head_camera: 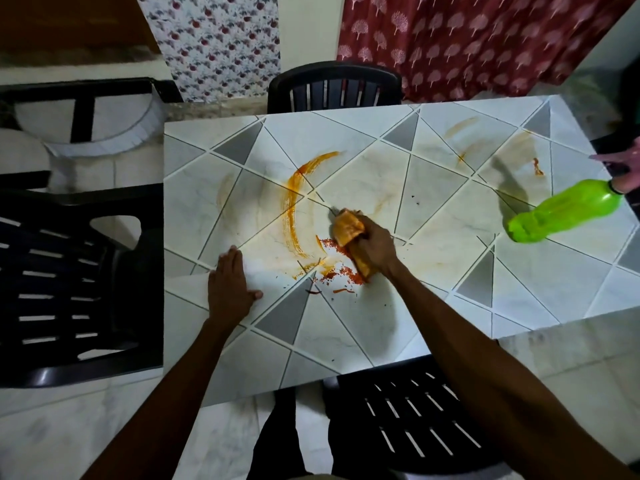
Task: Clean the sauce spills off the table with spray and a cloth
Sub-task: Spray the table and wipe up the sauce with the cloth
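Seen from the head camera, a person leans over a tile-patterned worktop streaked with sauce. The right hand is curled tightly round a bunched, orange-stained cloth and presses it onto the surface near the middle. Just beside and below the cloth lies a scatter of red sauce flecks. A long orange sauce smear curves across the tiles to its left. The left hand lies flat, fingers straight and close together with the thumb out, on the worktop near its left edge, apart from the cloth. Toward the far right corner sit a fainter orange streak and a small red blob. A bright green spray bottle hangs tilted over the right side of the worktop, well apart from the cloth, its dark neck up at the right frame edge. There another person's hand, blurred and partly cut off, holds it. The plastic is translucent, but what it contains cannot be told, nor whether its base touches the surface. Black slatted plastic chairs stand at the left, far and near sides. A red tree-print curtain hangs behind.
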